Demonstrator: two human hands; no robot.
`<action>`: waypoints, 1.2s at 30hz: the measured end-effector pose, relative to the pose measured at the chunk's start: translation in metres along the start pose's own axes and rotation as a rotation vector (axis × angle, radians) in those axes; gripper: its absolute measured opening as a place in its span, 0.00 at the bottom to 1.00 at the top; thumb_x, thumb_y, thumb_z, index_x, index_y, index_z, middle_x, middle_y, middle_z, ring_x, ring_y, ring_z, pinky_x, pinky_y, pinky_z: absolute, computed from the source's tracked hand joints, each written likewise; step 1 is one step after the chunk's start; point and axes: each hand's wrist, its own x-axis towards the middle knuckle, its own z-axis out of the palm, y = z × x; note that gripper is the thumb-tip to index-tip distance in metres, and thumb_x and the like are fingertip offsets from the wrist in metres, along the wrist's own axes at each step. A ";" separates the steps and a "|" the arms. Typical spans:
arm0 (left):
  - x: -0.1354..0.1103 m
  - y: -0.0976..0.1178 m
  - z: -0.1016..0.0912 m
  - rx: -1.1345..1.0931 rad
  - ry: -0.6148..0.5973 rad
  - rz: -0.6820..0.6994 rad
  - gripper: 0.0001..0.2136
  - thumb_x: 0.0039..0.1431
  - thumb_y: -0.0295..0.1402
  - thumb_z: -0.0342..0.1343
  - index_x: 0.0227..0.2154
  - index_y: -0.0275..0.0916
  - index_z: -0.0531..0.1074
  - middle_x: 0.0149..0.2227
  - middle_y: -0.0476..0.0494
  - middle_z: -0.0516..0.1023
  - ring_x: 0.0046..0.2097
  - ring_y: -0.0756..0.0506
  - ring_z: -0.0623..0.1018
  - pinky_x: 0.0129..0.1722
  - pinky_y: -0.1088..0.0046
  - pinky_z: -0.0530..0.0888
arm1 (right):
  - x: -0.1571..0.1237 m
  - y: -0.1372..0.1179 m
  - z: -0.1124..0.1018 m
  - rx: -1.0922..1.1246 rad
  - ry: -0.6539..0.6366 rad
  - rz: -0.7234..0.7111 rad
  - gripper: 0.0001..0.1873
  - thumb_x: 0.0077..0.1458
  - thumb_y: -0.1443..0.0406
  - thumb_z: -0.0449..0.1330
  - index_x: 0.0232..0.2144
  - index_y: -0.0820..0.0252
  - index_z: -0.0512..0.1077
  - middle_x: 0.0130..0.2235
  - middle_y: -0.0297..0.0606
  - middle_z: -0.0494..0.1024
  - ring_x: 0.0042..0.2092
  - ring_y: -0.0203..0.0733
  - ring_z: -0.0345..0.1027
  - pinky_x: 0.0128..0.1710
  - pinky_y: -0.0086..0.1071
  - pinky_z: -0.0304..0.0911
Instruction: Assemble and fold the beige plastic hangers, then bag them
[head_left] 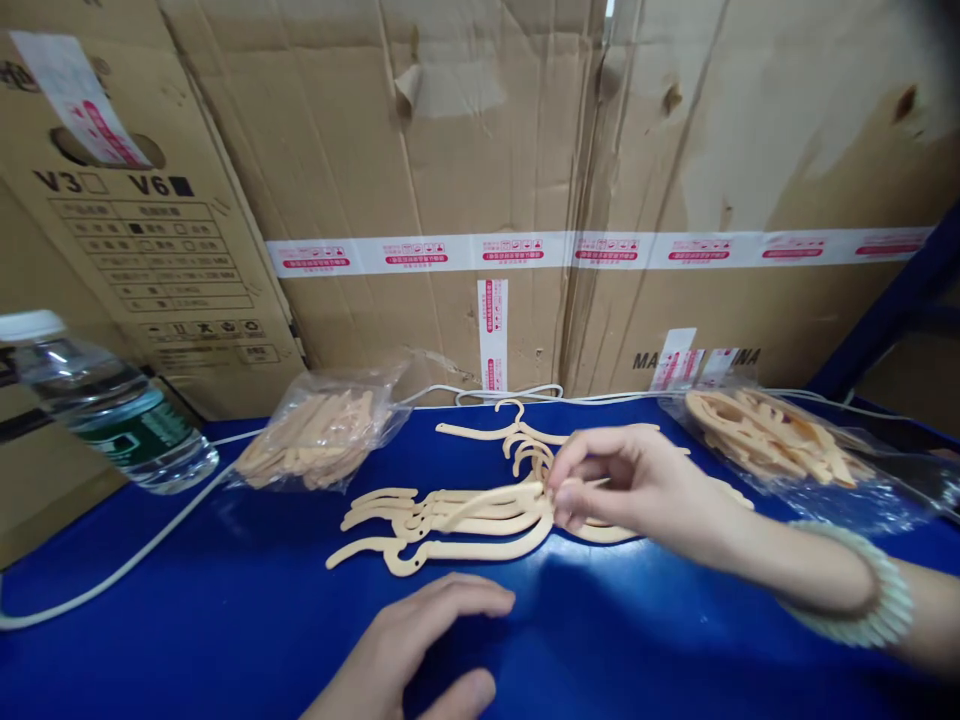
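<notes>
My right hand [637, 490] reaches in from the right, its thumb and fingers pinched on the end of a curved beige hanger arm [491, 499]. That arm slants down to the left over several flat beige hanger parts [480, 550] lying in rows on the blue table. Some of these parts have hooked ends, and others are partly covered by my right hand. Behind them lies a beige hanger [476, 432] with its hook pointing away. My left hand [420, 635] is low in the middle, nearer to me than the parts, thumb and fingers apart, holding nothing.
A clear bag of beige pieces [322, 435] lies at the back left, another opened bag of pieces [772, 435] at the back right. A water bottle [120, 420] stands left. A white cable [142, 555] crosses the blue table [225, 640]. Cardboard boxes [435, 160] line the back.
</notes>
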 end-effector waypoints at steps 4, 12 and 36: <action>0.001 -0.009 0.007 -0.310 0.071 -0.236 0.12 0.58 0.37 0.58 0.44 0.44 0.74 0.41 0.44 0.79 0.42 0.43 0.78 0.44 0.70 0.75 | -0.007 0.016 0.044 0.262 -0.168 0.211 0.20 0.37 0.61 0.73 0.26 0.62 0.67 0.22 0.31 0.75 0.28 0.35 0.74 0.29 0.27 0.70; 0.012 -0.004 0.000 -0.603 0.239 -0.406 0.14 0.56 0.44 0.61 0.29 0.36 0.72 0.29 0.45 0.77 0.29 0.48 0.76 0.28 0.75 0.72 | 0.010 0.007 0.044 -0.073 -0.224 -0.035 0.14 0.48 0.59 0.67 0.30 0.62 0.70 0.31 0.35 0.77 0.30 0.32 0.70 0.29 0.25 0.66; 0.017 -0.005 -0.024 -0.713 0.460 -0.438 0.15 0.47 0.40 0.68 0.29 0.35 0.72 0.26 0.49 0.72 0.28 0.51 0.71 0.29 0.77 0.67 | 0.002 0.014 -0.071 -1.184 0.178 -0.372 0.07 0.60 0.61 0.53 0.31 0.57 0.66 0.29 0.36 0.75 0.27 0.37 0.68 0.26 0.29 0.61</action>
